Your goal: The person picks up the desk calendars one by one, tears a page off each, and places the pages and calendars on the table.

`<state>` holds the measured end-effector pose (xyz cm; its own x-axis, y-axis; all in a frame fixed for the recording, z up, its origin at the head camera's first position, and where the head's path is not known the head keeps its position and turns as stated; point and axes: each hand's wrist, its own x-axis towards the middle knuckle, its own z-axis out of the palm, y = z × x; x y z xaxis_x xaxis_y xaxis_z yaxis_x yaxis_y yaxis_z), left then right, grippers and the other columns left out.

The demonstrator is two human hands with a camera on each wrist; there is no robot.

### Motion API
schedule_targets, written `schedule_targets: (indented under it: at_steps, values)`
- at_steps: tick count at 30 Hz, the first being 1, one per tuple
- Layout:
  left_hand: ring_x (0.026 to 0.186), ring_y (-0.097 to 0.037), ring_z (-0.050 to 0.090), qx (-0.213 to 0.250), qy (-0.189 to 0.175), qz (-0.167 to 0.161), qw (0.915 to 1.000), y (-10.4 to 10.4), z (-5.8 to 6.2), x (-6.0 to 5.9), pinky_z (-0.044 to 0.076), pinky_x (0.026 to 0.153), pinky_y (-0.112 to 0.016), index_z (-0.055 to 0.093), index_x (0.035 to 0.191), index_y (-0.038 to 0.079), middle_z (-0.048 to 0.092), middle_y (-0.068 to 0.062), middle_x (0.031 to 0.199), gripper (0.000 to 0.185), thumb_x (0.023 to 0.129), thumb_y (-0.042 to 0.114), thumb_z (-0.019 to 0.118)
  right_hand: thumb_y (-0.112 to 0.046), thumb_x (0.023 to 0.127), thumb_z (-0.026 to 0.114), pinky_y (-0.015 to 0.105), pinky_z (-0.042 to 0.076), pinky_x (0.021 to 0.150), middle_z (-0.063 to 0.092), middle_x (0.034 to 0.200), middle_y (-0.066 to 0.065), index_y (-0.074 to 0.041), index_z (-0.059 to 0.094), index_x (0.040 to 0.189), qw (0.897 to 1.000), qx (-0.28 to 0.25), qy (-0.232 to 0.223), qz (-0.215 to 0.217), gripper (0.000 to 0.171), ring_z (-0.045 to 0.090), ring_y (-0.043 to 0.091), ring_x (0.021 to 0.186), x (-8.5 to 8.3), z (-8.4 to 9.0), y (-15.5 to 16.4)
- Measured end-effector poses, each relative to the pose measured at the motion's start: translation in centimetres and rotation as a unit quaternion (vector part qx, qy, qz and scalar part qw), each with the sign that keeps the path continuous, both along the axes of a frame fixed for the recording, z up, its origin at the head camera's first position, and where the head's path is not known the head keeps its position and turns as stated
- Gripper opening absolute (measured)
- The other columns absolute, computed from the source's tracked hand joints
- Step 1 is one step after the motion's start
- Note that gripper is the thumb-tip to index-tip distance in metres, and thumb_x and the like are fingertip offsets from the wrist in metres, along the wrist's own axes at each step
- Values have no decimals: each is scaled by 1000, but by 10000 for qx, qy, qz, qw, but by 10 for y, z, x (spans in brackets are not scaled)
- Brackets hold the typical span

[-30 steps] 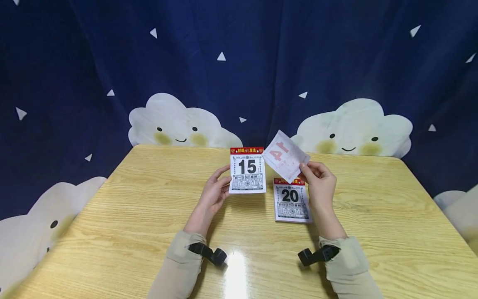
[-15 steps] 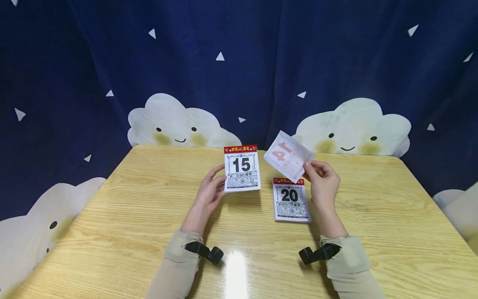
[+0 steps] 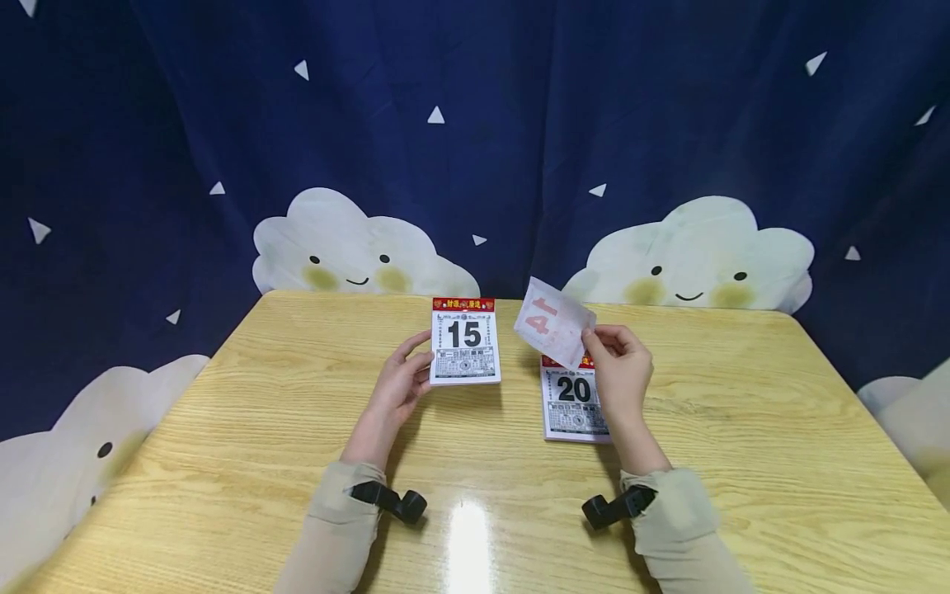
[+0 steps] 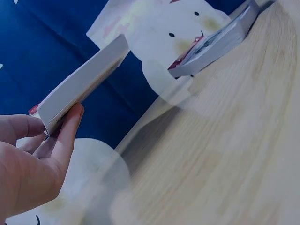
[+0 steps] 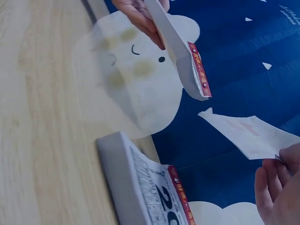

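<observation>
My left hand (image 3: 402, 379) grips the left edge of a tear-off calendar (image 3: 465, 342) showing 15, with a red header strip. In the left wrist view, this calendar (image 4: 84, 79) is seen edge-on, raised above the table, thumb on one face and fingers behind. My right hand (image 3: 622, 369) pinches the corner of a loose calendar page (image 3: 551, 323), where a pale red 14 shows mirrored through the paper. That page (image 5: 251, 136) hangs in the air, slightly bent. Under the right hand lies a second calendar (image 3: 570, 408) showing 20, its top right partly hidden by hand and page.
The wooden table (image 3: 245, 462) reaches back to a dark blue curtain (image 3: 386, 124) with cloud and triangle prints. A camera is strapped to each wrist, such as the black one (image 3: 401, 505) on the left sleeve.
My left hand has carried the calendar showing 15 leftward. The loose page went slightly right, then back left and lower, now covering part of the header of the calendar showing 20.
</observation>
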<state>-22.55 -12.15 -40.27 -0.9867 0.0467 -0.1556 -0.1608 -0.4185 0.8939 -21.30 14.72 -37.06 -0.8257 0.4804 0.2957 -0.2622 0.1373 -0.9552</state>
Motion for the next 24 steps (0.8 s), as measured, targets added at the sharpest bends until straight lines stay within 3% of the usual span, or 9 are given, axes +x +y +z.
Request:
schedule_targets:
  at_steps: [6,10,17,24]
  values:
    - [69,-11,65,-132,-132,-35,9998,-8,-2,1,54,65,-23,37,137,8,67,0,81,48,90,-1,43,-11,80,67,9,45,55,66,77,8,-2,68,85,9933,1131,70,-226,11,56,1,62,0,-4,-9]
    - [69,-11,65,-202,-166,-14,9997,-13,-2,1,54,64,-23,38,136,8,67,1,80,48,90,0,44,-12,80,66,9,43,55,68,77,9,-5,69,84,9817,1843,349,-335,9,59,8,64,-3,-6,-15]
    - [67,-11,64,-305,-180,1,9994,-20,-5,-1,53,61,-22,36,138,7,67,1,78,48,90,0,44,-9,81,64,31,52,61,67,77,8,-5,69,80,9469,3052,947,-362,6,64,20,66,-8,-9,-26]
    - [65,-10,64,-415,-214,22,9989,-22,-10,-1,52,57,-20,36,137,5,66,2,76,48,91,0,43,-7,78,67,32,53,60,63,79,8,-4,69,75,9030,4132,1172,33,4,62,20,68,-8,-13,-39]
